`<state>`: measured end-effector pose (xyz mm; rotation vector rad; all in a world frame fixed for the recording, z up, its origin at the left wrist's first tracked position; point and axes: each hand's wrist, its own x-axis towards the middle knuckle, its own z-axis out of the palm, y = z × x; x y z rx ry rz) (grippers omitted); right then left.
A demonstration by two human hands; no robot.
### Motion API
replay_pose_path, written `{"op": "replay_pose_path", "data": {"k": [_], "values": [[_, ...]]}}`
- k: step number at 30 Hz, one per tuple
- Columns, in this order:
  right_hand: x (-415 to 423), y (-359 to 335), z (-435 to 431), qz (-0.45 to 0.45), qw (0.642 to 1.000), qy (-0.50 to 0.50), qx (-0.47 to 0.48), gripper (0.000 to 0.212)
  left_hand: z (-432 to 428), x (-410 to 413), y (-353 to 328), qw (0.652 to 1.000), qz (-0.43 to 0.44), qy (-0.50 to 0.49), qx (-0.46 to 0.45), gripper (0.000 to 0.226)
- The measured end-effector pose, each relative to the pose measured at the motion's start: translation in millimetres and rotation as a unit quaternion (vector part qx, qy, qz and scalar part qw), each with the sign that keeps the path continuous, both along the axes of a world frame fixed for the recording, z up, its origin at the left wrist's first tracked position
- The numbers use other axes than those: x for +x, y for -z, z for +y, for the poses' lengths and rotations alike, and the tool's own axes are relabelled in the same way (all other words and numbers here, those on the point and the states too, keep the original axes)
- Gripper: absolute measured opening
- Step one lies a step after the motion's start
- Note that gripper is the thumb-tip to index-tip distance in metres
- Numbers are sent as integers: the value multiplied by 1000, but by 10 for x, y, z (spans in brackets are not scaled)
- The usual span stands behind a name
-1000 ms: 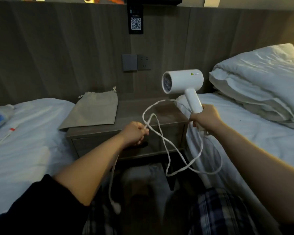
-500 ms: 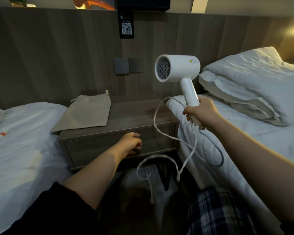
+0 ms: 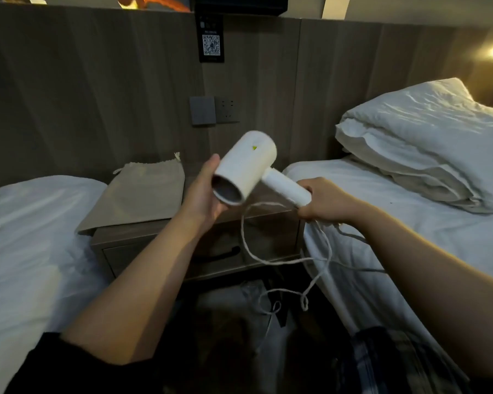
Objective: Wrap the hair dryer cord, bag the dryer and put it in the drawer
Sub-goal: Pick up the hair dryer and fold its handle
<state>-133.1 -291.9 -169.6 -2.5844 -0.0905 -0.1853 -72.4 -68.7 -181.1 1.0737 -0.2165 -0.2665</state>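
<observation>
The white hair dryer tilts down-left, its cord dangling unwrapped. The beige bag lies flat over the nightstand's left edge. The drawer is closed.

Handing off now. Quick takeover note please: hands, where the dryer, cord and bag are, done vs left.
Left hand: palm against the hair dryer barrel near its mouth; fingers hidden behind it, so the grip is unclear.
Right hand: grips the dryer's handle.
Cord: unwrapped, hanging in loose loops from the handle toward the floor.
Bag: lying flat on the nightstand.
Drawer: closed.
Done: nothing finished yet.
Left: wrap the cord, bag the dryer, open the drawer, put it in.
</observation>
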Motion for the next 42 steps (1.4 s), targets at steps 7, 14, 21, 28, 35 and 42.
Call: {"op": "replay_pose_path", "data": {"k": [7,14,21,28,35,42], "values": [[240,308,140,36,982,-66,-176,34,104,152,517,948,-44,-5,314,71],[487,595,66,67,993,-80,-49,30,52,280,865,952,-64,-99,281,48],[615,997,79,68,997,-32,-14,49,-5,329,926,930,-131,-93,329,58],[633,1130,161,3,999,14,31,62,66,329,885,922,-155,-124,332,58],[688,1136,395,-95,975,55,195,54,-103,306,751,938,-112,-205,256,70],[639,1177,306,-77,979,62,178,53,-172,295,803,946,-104,-188,243,61]]}}
